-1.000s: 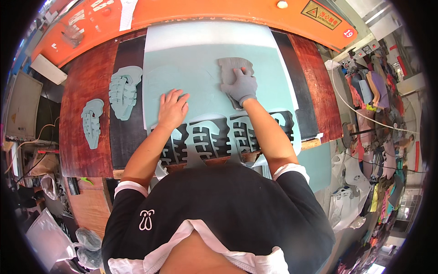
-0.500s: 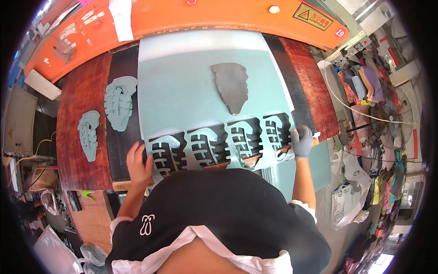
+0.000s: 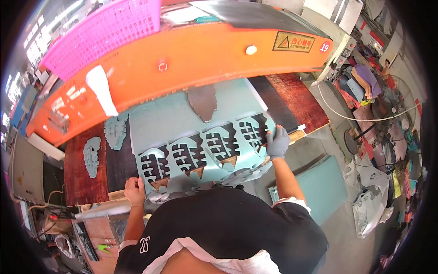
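Observation:
A pale green sheet lies across the table with a row of shaped cut-outs along its near side. Its front strip droops over the table's front edge. My bare left hand is closed on the sheet's near left corner. At the right edge, my right hand, in a grey glove with bare fingertips, grips the sheet beside the last cut-out. A dark grey, tapered flat plate rests on the sheet, its far end close under the orange beam. Two piles of cut green pieces, one larger and one smaller, lie to the left.
An orange machine beam spans the table's far side, with a pink basket above it. Several green sheets are stacked low at my right. A white cable loops past coloured scraps farther right.
My left hand has gone from open fingers to closed on the sheet's corner. The sheet's cut strip has come toward me over the table edge. My view has shifted, showing more of the machine.

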A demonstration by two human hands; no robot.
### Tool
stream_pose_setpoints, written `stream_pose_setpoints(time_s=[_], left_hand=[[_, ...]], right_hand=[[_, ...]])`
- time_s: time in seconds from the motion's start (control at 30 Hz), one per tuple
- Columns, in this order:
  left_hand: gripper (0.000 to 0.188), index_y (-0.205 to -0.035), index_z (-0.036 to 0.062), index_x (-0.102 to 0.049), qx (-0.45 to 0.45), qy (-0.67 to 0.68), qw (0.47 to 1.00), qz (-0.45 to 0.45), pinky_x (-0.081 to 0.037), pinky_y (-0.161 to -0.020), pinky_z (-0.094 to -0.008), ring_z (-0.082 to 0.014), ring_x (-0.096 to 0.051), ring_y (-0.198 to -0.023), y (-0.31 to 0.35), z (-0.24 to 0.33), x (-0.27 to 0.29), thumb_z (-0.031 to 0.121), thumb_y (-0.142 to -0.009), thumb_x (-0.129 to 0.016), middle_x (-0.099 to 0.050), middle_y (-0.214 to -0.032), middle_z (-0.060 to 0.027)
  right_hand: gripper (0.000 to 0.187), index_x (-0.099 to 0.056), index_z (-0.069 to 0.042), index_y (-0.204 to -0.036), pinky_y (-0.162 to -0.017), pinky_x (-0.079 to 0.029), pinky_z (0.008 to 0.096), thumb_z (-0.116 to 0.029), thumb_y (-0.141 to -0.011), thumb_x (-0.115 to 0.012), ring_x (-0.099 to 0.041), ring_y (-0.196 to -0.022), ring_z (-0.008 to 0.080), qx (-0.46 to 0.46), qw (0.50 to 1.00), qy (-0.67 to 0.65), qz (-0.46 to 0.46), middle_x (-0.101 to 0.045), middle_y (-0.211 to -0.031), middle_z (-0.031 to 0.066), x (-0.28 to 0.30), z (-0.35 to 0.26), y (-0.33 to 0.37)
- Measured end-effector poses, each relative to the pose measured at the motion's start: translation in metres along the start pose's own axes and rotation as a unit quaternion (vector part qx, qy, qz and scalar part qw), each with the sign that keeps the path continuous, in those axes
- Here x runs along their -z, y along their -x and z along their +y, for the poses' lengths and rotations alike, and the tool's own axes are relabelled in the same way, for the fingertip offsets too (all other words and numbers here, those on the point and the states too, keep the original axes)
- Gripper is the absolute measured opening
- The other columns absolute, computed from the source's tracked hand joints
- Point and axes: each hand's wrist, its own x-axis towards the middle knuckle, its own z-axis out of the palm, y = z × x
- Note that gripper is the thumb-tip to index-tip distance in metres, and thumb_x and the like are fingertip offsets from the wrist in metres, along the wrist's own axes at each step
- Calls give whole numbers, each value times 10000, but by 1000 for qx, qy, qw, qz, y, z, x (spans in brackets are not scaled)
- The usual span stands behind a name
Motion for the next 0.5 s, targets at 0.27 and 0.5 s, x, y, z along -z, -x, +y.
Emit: stream_pose_setpoints(time_s=[0.27, 0.5], left_hand=[[319, -665, 46, -476, 70, -28, 997, 11, -411, -550, -452, -349, -526, -611, 11, -23, -19, 268, -878, -562, -513, -621, -147], [306, -680, 48, -483, 137, -68, 988, 21, -421, -589, -475, -373, -536, -664, 15, -18, -25, 280, -870, -543, -538, -659, -151]], right_hand=[[302, -576, -11, -948, -772, -433, 404, -274, -905, -433, -564, -860, 336, 68, 961, -266, -33, -599, -920, 195, 12, -34, -125], [274, -592, 0, -881, -721, -449, 372, -250, -887, -479, -564, -772, 342, -4, 890, -445, -101, -614, -842, 186, 15, -1, -113]])
